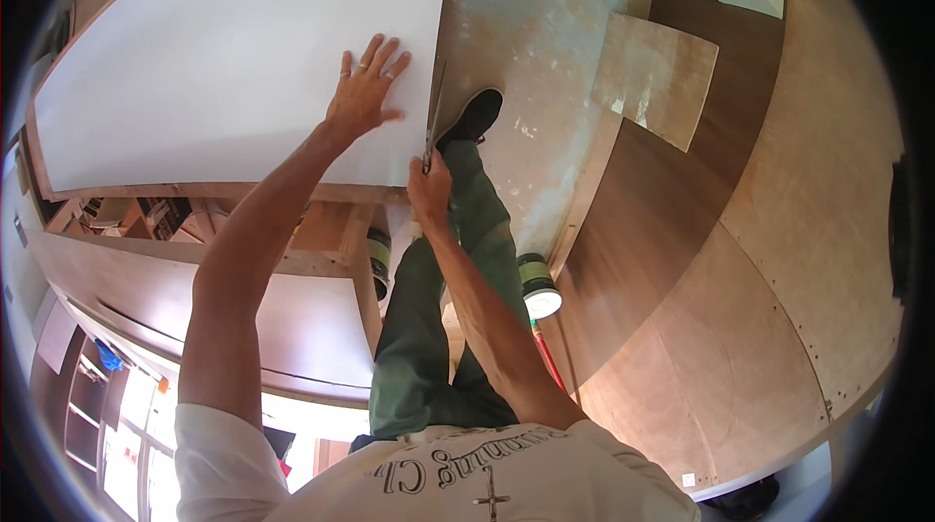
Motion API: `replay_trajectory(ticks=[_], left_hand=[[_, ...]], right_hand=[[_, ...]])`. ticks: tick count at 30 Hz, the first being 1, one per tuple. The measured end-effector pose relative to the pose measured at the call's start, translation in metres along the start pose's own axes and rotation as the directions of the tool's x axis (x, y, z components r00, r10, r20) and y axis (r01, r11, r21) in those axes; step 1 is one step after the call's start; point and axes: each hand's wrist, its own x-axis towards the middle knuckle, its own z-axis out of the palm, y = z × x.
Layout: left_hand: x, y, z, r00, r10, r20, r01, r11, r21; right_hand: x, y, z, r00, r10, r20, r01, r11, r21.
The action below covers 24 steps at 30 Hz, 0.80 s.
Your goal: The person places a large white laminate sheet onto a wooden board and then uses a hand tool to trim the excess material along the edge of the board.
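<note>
A large white panel (pixel 243 64) lies in front of me on the left, on top of a wooden frame. My left hand (pixel 364 93) rests flat on it near the right edge, fingers spread, with rings on them. At that edge, my right hand (pixel 430 193) is closed round the lower end of a long, thin metal tool (pixel 437 108). Its narrow shaft points away from me along the panel's side. The exact kind of tool cannot be made out, and my fingers hide its handle.
A dark shoe (pixel 477 115) stands right of the panel on the stained floor (pixel 531 45). A square wooden board (pixel 660 79) lies farther right. Cans (pixel 537 283) stand by my legs, near a red-and-green stick (pixel 547 356). Wooden compartments (pixel 131 215) hold loose items at left.
</note>
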Motion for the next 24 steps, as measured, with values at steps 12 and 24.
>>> replay_trajectory(ticks=[12, 24], left_hand=[[-0.004, 0.023, -0.016, 0.985, -0.148, 0.088, 0.142, 0.987, 0.071], [-0.003, 0.018, -0.015, 0.986, -0.155, 0.062, 0.15, 0.986, 0.079]], right_hand=[[-0.027, -0.026, -0.003, 0.986, -0.15, 0.074, 0.158, 0.981, -0.111], [-0.01, -0.02, -0.017, 0.975, -0.111, 0.191, 0.156, 0.957, -0.244]])
